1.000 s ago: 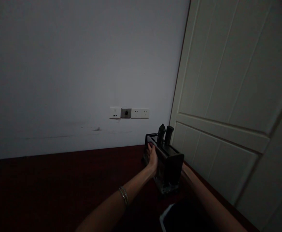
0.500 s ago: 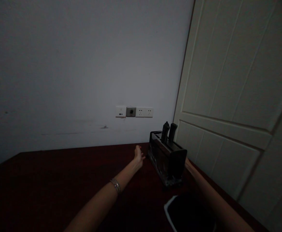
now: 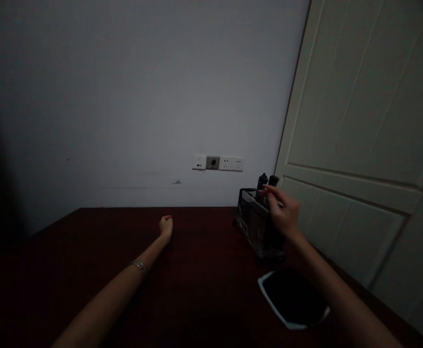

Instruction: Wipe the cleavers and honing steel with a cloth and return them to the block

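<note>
A dark knife block [image 3: 255,220] with shiny sides stands on the right of the table, two black handles [image 3: 261,186] sticking up from its top. My right hand [image 3: 284,211] is beside the block's near top edge, fingers bent toward the handles and thumb apart from the forefinger. Its fingertips overlap the nearer handle in view; whether they touch it I cannot tell. Away to the left, my left hand [image 3: 166,227] rests low over the table, curled into a fist with nothing seen in it. A bracelet [image 3: 139,266] circles the left wrist.
On the dark red table [image 3: 204,270], a black flat piece with a pale rim [image 3: 287,325] lies in front of the block. Sockets and switches [image 3: 218,163] line the wall behind. A pale panelled door [image 3: 345,188] stands close on the right. The light is dim.
My left hand has drawn away from the block to the left and curled up. My right hand has come up from behind the block's right side to its handles. The view has shifted slightly.
</note>
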### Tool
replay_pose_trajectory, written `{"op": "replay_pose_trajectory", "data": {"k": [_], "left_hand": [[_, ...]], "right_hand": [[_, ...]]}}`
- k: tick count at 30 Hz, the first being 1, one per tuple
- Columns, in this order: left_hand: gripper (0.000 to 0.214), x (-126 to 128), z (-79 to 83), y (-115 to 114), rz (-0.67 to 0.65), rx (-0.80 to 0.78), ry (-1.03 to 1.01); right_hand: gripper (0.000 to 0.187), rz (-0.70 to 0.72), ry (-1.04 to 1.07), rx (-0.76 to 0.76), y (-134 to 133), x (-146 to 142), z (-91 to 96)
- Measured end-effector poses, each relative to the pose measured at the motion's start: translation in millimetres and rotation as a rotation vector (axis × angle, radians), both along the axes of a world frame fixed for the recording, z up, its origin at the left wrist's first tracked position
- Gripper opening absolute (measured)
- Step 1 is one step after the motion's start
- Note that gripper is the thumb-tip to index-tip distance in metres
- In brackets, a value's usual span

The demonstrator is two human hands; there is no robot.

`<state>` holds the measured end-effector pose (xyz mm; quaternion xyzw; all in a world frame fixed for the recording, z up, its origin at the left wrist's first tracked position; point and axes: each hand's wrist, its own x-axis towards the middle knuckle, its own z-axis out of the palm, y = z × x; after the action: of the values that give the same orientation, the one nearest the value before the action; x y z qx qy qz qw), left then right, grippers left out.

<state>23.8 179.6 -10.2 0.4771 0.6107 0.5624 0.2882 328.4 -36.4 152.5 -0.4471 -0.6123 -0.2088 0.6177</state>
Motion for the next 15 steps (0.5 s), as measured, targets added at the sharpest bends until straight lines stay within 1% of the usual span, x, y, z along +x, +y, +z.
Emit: {"op": "replay_pose_trajectory", "data": {"k": [1,3,6,7,8,9,12,15], "left_hand": [[0.016,-11,-4.5,-3,-0.009,-0.004,0.071],[0.018,-31,-12.7,-10,-0.044,-0.01,0.229],[0.022,-56,-22.6,-21,-0.127,0.0,0.458],[0.024,-62,-25.3,-24,-0.162,0.005,0.528],[0.026,-66,-27.9,-27,-0.2,0.01,0.595],[0.027,-68,-30.2,-30,-0.235,0.014,0.657],[0.034,-68,-35.8,-37,-0.322,0.016,0.815],[0.042,-62,-38.9,-42,-0.383,0.0,0.93]], "right_hand": [[0.028,0.017,-0.116,-0.069,3,-22,-6.6],[0.031,0.051,-0.291,-0.229,13,-62,-26.7],[0.041,0.062,-0.457,-0.555,36,-107,-66.0],[0.044,0.066,-0.495,-0.696,44,-118,-79.5],[0.048,0.068,-0.528,-0.853,52,-127,-92.8],[0.051,0.073,-0.542,-0.935,60,-134,-105.5],[0.06,0.036,-0.53,-1.095,78,-144,-139.3],[0.063,-0.031,-0.501,-1.201,87,-145,-163.3]]}}
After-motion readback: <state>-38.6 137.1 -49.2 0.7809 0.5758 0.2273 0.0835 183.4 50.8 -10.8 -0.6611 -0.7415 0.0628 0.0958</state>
